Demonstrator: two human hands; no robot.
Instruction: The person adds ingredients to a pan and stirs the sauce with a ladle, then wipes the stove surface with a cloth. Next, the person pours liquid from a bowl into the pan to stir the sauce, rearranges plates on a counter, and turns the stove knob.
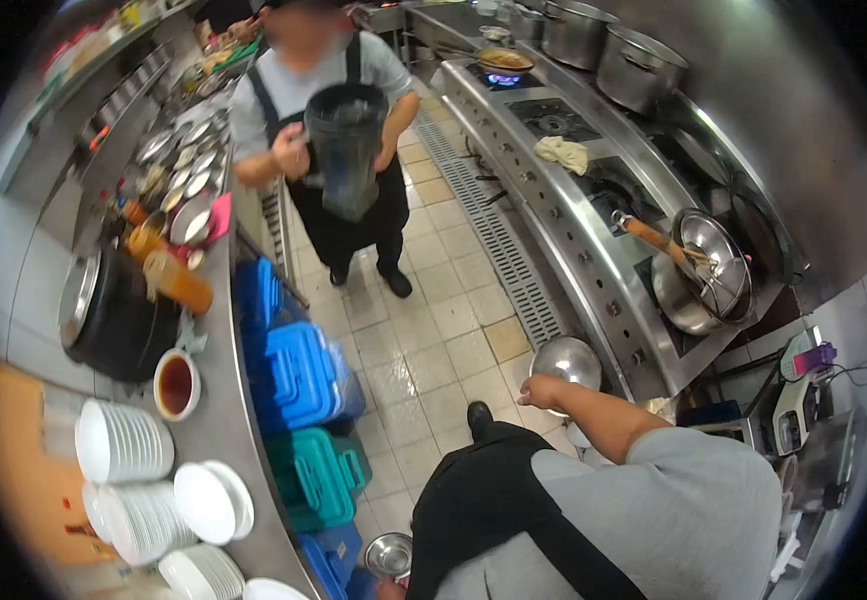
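My right arm reaches forward, and my right hand (pixel 545 393) is closed at the near rim of a round stainless steel bowl (pixel 568 362), beside the stove's front. Low in the view, my left hand (pixel 390 589) shows only in part, its fingers at the edge of a smaller steel bowl (pixel 389 556). That bowl is held beside my apron, next to the blue and teal bins. Facing me in the aisle, a co-worker holds a dark blender jar (pixel 346 150) in both hands.
On the right runs a steel stove (pixel 553 215) with a lit burner, stock pots and a wok with strainers (pixel 708 265). The left counter carries stacked white plates (pixel 143 520), a sauce bowl (pixel 177 385) and a black cooker (pixel 118 315). Lidded bins (pixel 298 370) line the aisle.
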